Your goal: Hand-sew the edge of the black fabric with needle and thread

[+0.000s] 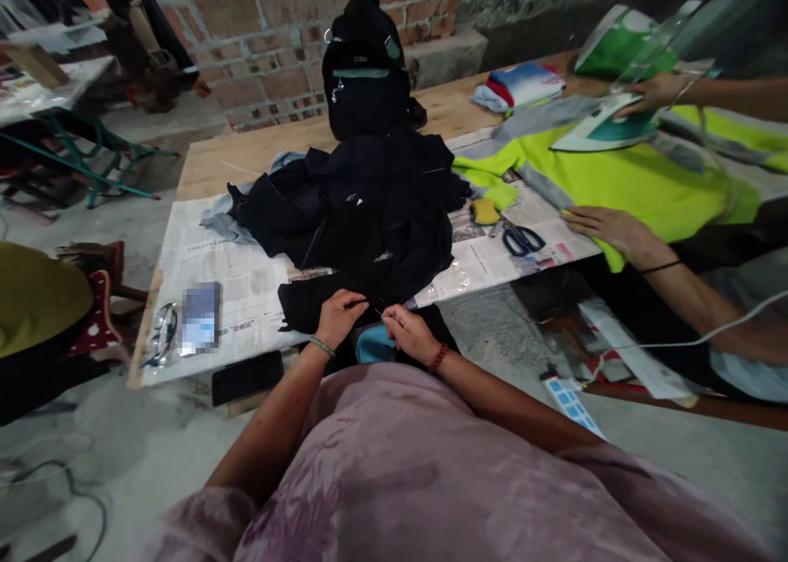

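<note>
My left hand point(338, 320) is at the table's near edge, thumb and fingers pinched together against dark cloth; what lies between the fingertips is too small to make out. Close on its right, my right hand point(411, 332) is closed in a pinch on a thin, pale needle point(378, 310) that points toward the left fingertips. A black garment point(394, 193) lies heaped in front of both hands, and its near fold point(301, 303) reaches beside my left hand. Light blue cloth point(374, 344) shows below, between my wrists.
Newspaper point(246, 279) covers the table. Scissors point(522, 239) and a yellow sponge point(486, 212) lie to the right. There, a co-worker's hands handle an iron point(607, 127) and a yellow garment point(616, 176). Glasses point(161, 336) and a phone point(200, 317) sit left; a black backpack point(366, 78) stands behind.
</note>
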### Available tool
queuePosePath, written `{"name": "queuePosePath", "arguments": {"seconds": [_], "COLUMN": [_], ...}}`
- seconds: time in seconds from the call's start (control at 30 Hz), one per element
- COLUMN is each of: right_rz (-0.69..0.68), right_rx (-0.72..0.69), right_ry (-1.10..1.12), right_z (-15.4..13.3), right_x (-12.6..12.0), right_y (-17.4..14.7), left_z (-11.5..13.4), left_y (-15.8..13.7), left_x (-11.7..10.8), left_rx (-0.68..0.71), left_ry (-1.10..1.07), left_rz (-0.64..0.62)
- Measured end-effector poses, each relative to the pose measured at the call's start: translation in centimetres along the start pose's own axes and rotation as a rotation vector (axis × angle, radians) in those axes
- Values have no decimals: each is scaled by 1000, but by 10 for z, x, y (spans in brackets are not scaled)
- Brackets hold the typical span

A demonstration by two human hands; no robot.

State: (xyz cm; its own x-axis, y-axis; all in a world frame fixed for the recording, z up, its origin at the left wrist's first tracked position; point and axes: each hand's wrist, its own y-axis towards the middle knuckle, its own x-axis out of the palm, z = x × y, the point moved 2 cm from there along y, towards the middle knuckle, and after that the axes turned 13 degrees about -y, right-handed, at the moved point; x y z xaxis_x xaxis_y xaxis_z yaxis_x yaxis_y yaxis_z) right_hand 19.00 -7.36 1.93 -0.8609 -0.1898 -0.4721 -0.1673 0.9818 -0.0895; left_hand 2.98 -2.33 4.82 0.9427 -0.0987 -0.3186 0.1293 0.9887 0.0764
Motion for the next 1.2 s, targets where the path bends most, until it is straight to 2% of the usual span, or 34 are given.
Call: {"name": "queuePosePath", "arguments": {"seconds": [0.27,0.73,1.03,1.2], "right_rz": [68,74,113,160], "right_rx": [-41,-26,-14,-3], "right_ry": [-43,-33,31,102], "right_z": [2,3,4,5], "right_x": [-1,1,13,22], "right_y": [7,10,10,13], "left_z": [3,3,5,8], "left_y": [-3,-5,-12,-14], "left_x": [4,6,13,14], "left_rx": [26,56,270,314], "left_ry": [-9,29,132,178], "left_rz": [-1,-35,-31,-13]}}
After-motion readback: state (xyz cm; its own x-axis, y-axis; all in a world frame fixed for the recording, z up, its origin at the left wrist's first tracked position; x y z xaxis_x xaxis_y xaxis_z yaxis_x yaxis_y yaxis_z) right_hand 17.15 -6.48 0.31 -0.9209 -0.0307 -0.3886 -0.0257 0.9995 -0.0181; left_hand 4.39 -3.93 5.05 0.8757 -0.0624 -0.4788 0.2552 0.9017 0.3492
